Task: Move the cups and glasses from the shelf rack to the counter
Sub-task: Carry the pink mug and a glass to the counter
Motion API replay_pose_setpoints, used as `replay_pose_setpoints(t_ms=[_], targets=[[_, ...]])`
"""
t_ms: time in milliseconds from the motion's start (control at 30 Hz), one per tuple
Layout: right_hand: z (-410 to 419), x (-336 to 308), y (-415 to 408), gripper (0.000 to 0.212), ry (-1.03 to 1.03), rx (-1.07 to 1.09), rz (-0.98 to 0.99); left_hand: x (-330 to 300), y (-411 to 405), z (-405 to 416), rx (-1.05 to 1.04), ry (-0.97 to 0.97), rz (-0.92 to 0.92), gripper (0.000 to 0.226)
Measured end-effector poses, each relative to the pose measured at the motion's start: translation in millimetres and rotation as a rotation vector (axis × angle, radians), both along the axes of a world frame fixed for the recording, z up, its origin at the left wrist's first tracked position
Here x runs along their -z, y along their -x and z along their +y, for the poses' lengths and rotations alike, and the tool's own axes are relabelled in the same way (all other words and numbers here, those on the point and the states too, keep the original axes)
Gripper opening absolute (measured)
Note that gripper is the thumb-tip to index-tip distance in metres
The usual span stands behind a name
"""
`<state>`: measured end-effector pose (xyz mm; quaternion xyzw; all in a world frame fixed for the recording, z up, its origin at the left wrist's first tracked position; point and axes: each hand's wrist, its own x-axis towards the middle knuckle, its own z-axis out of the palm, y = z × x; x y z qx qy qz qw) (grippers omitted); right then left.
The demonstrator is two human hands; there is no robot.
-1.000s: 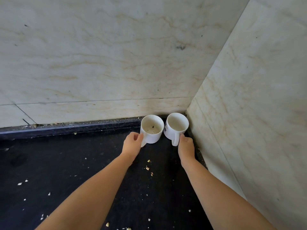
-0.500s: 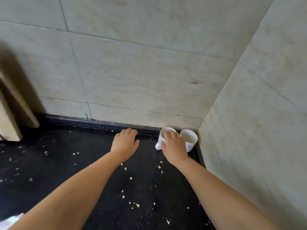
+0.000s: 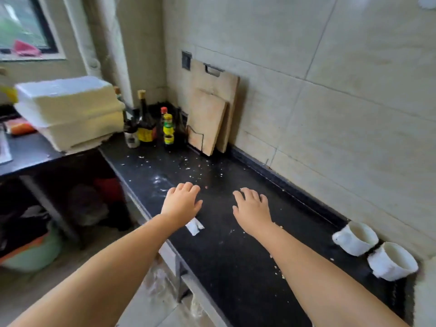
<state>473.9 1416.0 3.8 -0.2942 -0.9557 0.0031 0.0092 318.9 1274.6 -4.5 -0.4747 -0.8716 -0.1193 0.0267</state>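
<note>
Two bare hands stretched forward over the black counter [image 3: 226, 251], palms down, fingers loosely spread. Left hand [image 3: 180, 204] near the front edge of the counter, empty, fingers relaxed and apart, nothing held. Right hand [image 3: 251, 210] more toward the wall, also empty and spread open — no contact with any cup. Two white cups [image 3: 375, 252] standing on the counter at the far right, close against the tiled wall [image 3: 342, 95], side by side and almost touching, well apart from both hands; nearer cup [image 3: 391, 261] and farther cup [image 3: 356, 238] both upright, the picture blurred there, so handles hard to read. A small white scrap [image 3: 194, 227] lying on the counter just below the left wrist. Pale crumbs [image 3: 188, 164] scattered over the dark surface. At the far end — two wooden cutting boards [image 3: 208, 119] leaning upright against the wall, the smaller in front of the larger. Beside them, in the corner, several sauce bottles [image 3: 155, 123]. To the left, white foam boxes [image 3: 68, 112] stacked on a lower dark surface, and a window [image 3: 23, 27] above.
</note>
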Motion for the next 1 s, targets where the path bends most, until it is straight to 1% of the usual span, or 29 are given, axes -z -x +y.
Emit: replay_pose_setpoints(t_ms=[100,233,367,600,800,1000], targets=[[-57,-6,52,0.046,-0.040,-0.165,-0.009,-10,26,-75,-0.158,-0.033,-0.001,0.037],[-157,-13,119,0.044,-0.049,-0.375,0.009,-13,55,-201,-0.347,-0.050,0.035,0.035],[-282,-13,172,0.043,-0.064,-0.567,0.045,-9,74,-342,-0.532,-0.029,0.031,0.038],[-529,8,240,0.042,0.010,-0.829,0.040,0,92,-595,-0.777,0.057,0.047,0.043],[-689,13,275,0.044,0.050,-1.032,0.016,-1,83,-747,-0.987,0.133,0.002,0.050],[-810,11,315,0.044,0.011,-1.215,-0.011,-3,82,-867,-1.174,0.115,-0.090,0.054]])
